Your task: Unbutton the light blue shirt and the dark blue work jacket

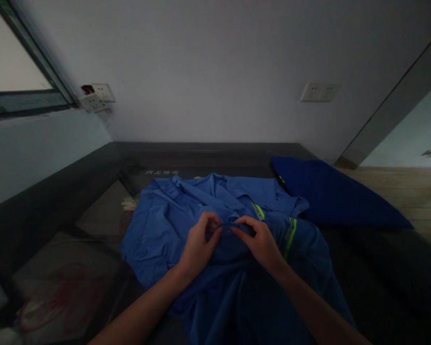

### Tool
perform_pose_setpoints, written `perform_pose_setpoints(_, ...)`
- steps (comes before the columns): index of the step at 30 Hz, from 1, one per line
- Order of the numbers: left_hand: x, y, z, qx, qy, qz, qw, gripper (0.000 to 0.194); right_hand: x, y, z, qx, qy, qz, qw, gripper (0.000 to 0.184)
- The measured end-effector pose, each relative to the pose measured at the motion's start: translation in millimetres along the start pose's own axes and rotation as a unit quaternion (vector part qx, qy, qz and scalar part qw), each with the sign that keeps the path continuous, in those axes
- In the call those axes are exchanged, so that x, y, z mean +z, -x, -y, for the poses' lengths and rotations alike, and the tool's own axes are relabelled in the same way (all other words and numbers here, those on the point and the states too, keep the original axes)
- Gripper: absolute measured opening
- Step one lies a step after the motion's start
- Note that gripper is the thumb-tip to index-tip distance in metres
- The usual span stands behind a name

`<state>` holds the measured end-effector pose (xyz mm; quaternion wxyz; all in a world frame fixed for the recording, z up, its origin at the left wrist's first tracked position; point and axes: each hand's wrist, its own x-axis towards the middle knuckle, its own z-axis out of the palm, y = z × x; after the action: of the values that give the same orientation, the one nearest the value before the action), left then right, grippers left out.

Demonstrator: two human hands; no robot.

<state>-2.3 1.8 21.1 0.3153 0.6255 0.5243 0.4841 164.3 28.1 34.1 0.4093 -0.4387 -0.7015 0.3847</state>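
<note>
A blue work garment (187,206) with yellow-green reflective strips lies spread and rumpled before me, its lower part hanging toward my body. Near its middle, my left hand (203,235) pinches a folded edge of the cloth between thumb and fingers. My right hand (256,235) grips the same edge a short way to the right, thumb below and fingers above. Between the two hands the edge arches up slightly. Small details at the fingertips are too dark to make out. One reflective strip (290,238) runs just right of my right hand.
Under the garment is a dark table (215,158) set against a pale wall. A darker blue cloth-like piece (330,194) lies at the right. A power strip (93,102) hangs at the left near a wall socket (104,92). Another double socket (319,92) is on the right.
</note>
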Motion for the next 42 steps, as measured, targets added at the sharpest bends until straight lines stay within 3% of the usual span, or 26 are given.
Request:
perform_pose_setpoints(3,-2.6,-1,0,0.011,-0.019,0.009,1.000,0.005,1,-1,-2,0.023,-0.016,-0.006,1.000,0.015)
perform_pose_setpoints(8,-7.8,-4,-7,0.034,-0.050,0.024,0.998,0.014,2,0,-2,0.043,-0.019,0.004,0.999,0.014)
perform_pose_setpoints(15,-4.2,-3,-7,0.008,-0.073,0.028,0.997,0.006,6,3,-2,0.031,0.000,-0.025,0.999,0.012)
perform_pose_setpoints(27,-3.2,-4,-6,-0.062,0.000,0.068,0.996,0.009,6,3,-3,0.042,-0.015,0.029,0.999,0.016)
perform_pose_setpoints(35,1.4,2,0,-0.005,-0.071,0.036,0.997,0.008,8,5,-5,0.031,-0.018,0.033,0.999,0.017)
perform_pose_setpoints(42,3.1,4,1,0.043,-0.150,0.047,0.987,0.011,14,9,-5,0.000,0.003,0.010,1.000,0.012)
